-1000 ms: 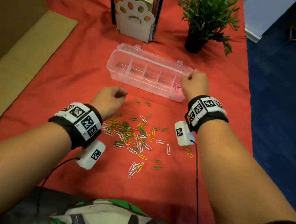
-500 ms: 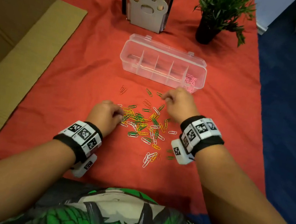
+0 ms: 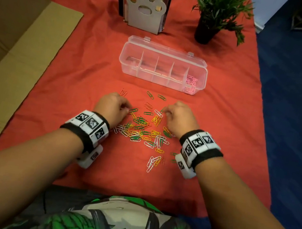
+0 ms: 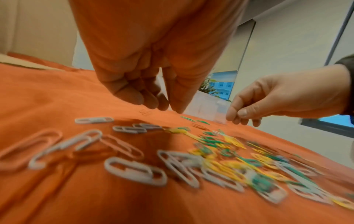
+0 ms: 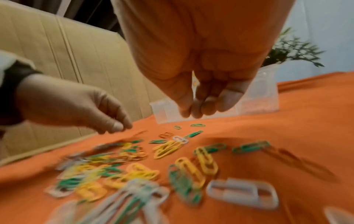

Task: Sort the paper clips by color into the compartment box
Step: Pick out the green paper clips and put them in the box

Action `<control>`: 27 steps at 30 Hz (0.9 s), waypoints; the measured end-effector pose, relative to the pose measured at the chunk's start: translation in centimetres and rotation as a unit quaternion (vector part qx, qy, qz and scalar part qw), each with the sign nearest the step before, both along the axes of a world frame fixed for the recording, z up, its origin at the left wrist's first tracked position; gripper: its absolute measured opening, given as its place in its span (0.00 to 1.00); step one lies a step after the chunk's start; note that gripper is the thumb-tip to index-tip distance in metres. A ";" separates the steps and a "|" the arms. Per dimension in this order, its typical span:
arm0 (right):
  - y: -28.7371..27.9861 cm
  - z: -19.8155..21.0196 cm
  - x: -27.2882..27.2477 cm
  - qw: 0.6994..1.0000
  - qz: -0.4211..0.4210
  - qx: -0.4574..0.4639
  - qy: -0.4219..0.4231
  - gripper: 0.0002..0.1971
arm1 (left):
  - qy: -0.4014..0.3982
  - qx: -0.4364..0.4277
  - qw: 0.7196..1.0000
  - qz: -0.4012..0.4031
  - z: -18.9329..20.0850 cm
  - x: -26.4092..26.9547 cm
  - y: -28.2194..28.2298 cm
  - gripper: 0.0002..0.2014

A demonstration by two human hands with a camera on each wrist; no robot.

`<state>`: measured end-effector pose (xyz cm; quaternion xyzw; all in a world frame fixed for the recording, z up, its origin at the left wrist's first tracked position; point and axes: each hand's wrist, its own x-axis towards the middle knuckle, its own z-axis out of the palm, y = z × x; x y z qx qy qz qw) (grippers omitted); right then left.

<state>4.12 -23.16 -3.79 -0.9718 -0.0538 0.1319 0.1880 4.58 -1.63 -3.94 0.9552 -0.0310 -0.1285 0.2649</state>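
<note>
A clear compartment box [image 3: 132, 66] lies open on the red cloth, with pink clips [image 3: 191, 83] in its rightmost compartment. In front of it spreads a loose pile of green, yellow, white and red paper clips [image 3: 143, 131]. My left hand [image 3: 126, 108] hovers over the pile's far left edge, its fingertips [image 4: 177, 106] bunched against the thumb; I see no clip between them. My right hand [image 3: 164, 112] hangs over the far right edge beside a white clip [image 5: 180, 139], fingertips [image 5: 208, 109] curled together the same way, with nothing visible in them.
Behind the box stand a paw-shaped book holder [image 3: 144, 7] and a potted plant [image 3: 208, 25]. Flat cardboard [image 3: 23, 60] lies at the left. The cloth's right edge drops to a blue floor [image 3: 293, 116].
My right hand has come back from the box's right end to the pile. My left hand has shifted a little forward along the pile's left side.
</note>
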 end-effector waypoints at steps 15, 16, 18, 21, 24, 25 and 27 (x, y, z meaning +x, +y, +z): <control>4.0 -0.2 6.1 0.993 0.009 -0.113 0.015 0.16 | 0.063 0.079 0.990 -0.096 -1.2 3.5 -2.1 0.08; 4.3 -0.2 6.5 0.996 -0.007 -0.086 0.025 0.16 | 0.062 0.072 0.991 -0.093 -1.2 3.4 -2.0 0.08; 5.2 -0.4 7.2 0.998 -0.018 -0.046 0.032 0.15 | 0.058 0.052 0.994 -0.080 -1.2 3.3 -1.7 0.08; 6.7 -0.8 7.2 0.998 0.019 -0.050 0.030 0.15 | 0.046 -0.007 0.999 -0.021 -1.0 3.4 -0.8 0.08; 7.4 -1.2 6.7 0.995 0.042 -0.093 0.017 0.16 | 0.079 -0.106 0.989 0.072 -0.7 3.6 0.4 0.04; 7.5 -1.2 6.6 0.994 0.043 -0.102 0.013 0.17 | 0.101 -0.154 0.976 0.112 -0.6 3.7 0.7 0.05; 7.5 -1.1 6.5 0.994 0.039 -0.105 0.018 0.17 | 0.143 -0.242 0.942 0.183 -0.7 3.5 1.2 0.12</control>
